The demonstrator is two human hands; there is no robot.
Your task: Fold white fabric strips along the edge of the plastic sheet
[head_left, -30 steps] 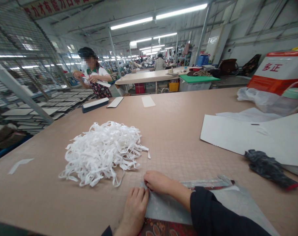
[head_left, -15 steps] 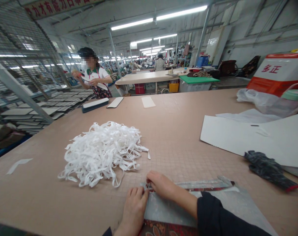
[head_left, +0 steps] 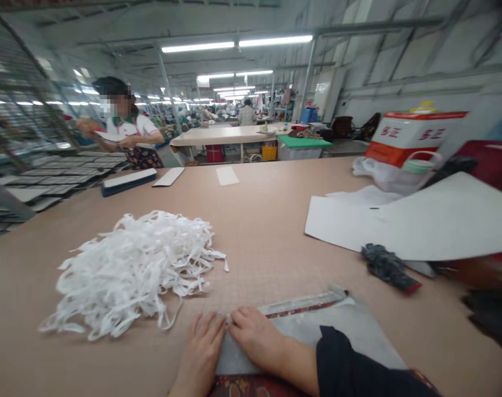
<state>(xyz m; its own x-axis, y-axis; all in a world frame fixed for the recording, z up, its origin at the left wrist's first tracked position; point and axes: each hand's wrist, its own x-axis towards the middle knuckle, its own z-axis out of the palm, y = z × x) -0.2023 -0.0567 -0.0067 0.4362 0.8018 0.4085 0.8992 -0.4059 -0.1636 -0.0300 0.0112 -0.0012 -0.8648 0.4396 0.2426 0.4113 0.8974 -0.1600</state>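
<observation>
Both hands side by side at the left end of a grey sheet [head_left: 300, 324]

Head view: the left hand [head_left: 203, 344] lies open, fingers outstretched, at the sheet's left edge; the right hand [head_left: 257, 336] rests on it with bent fingers, whether pinching I cannot tell; the sheet extends rightward beneath it on the brown table [head_left: 267, 220], dark-red patterned cloth [head_left: 251, 386] along the near edge

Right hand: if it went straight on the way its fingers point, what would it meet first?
Most likely the left hand: its fingers lie just ahead of the right hand, though whether they touch is unclear. Roughly beyond lies the pile of white strips.
</observation>
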